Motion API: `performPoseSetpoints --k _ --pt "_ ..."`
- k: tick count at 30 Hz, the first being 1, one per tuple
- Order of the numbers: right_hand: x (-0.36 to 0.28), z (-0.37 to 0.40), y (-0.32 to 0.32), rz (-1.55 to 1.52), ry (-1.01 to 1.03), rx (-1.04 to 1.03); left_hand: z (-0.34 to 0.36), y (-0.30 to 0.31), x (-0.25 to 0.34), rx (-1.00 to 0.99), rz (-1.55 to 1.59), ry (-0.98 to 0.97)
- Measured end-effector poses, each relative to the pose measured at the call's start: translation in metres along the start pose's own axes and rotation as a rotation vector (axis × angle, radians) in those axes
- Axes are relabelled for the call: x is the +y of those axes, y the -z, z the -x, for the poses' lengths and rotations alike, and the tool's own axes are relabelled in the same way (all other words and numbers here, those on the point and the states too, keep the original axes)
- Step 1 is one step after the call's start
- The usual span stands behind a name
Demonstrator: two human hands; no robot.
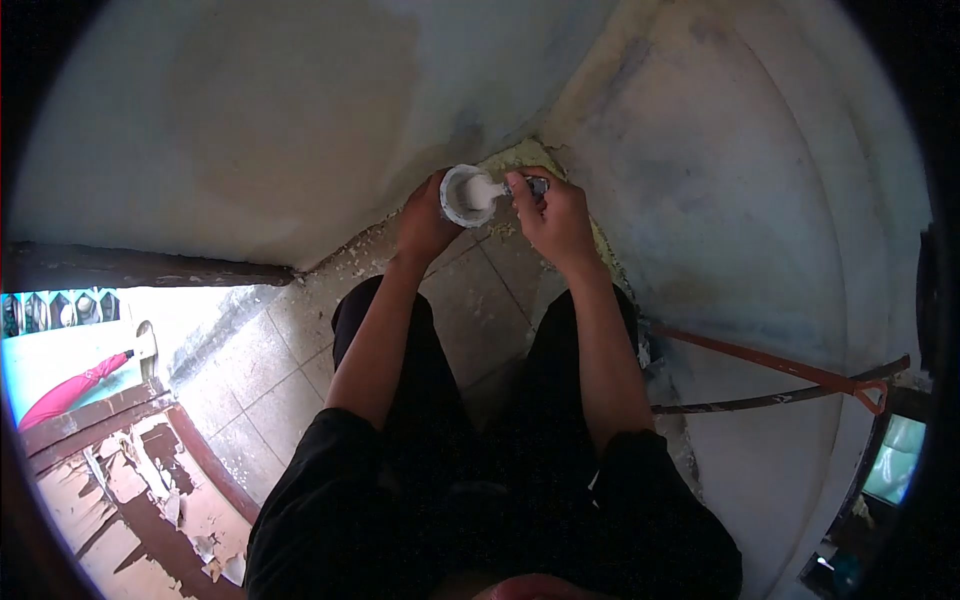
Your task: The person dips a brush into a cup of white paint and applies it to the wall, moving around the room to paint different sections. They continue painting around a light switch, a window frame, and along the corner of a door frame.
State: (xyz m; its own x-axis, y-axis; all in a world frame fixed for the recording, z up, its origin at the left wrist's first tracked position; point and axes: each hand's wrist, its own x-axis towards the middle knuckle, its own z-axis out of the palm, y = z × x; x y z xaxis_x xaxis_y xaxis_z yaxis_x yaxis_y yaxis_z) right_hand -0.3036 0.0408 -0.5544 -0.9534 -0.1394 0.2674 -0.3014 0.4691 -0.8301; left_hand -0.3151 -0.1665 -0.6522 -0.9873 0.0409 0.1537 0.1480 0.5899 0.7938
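My left hand (428, 218) is wrapped round the side of a small white cup (447, 205), tilted so its round mouth faces me. White paste (478, 192) shows inside the cup. My right hand (556, 222) is closed on the short handle of a tool (540, 186), thumb on top. The tool's working end reaches over the cup's right rim into the paste and is coated white, so I cannot tell its exact kind. Both hands are out in front of my knees, close to the corner of the walls.
Stained walls (290, 110) meet in a corner ahead, with flaked debris along the tiled floor (470, 300). At right, a reddish-brown metal bar (740, 352) crosses a dark curved strip. A door with peeling paint (150, 500) stands at lower left, near a pink cloth (75, 390).
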Motion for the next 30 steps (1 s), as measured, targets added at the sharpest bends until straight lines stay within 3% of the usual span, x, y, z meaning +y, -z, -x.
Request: performPoseSetpoints --k 8,12,15,18,24,26,30 --pt "-0.004 -0.001 0.002 0.297 0.065 0.008 0.001 -0.008 -0.013 -0.094 -0.321 -0.020" --pt "-0.007 -0.002 0.012 0.331 0.044 0.014 0.003 -0.013 -0.024 -0.022 -0.427 -0.084" --pt "-0.005 -0.002 0.017 0.310 -0.025 -0.025 0.002 -0.014 -0.024 -0.026 -0.442 -0.076" --pt "0.006 0.001 0.020 0.255 0.045 0.058 0.001 -0.016 -0.024 -0.095 -0.460 0.001" --pt "0.025 0.002 0.015 -0.038 -0.030 0.078 0.001 -0.016 -0.028 -0.069 -0.303 0.006" --pt "0.027 0.002 0.009 -0.342 -0.265 0.076 -0.001 -0.019 -0.026 -0.077 -0.140 -0.033" --pt "0.042 -0.005 0.011 -0.667 -0.393 0.035 -0.002 -0.014 -0.012 -0.098 0.091 -0.034"
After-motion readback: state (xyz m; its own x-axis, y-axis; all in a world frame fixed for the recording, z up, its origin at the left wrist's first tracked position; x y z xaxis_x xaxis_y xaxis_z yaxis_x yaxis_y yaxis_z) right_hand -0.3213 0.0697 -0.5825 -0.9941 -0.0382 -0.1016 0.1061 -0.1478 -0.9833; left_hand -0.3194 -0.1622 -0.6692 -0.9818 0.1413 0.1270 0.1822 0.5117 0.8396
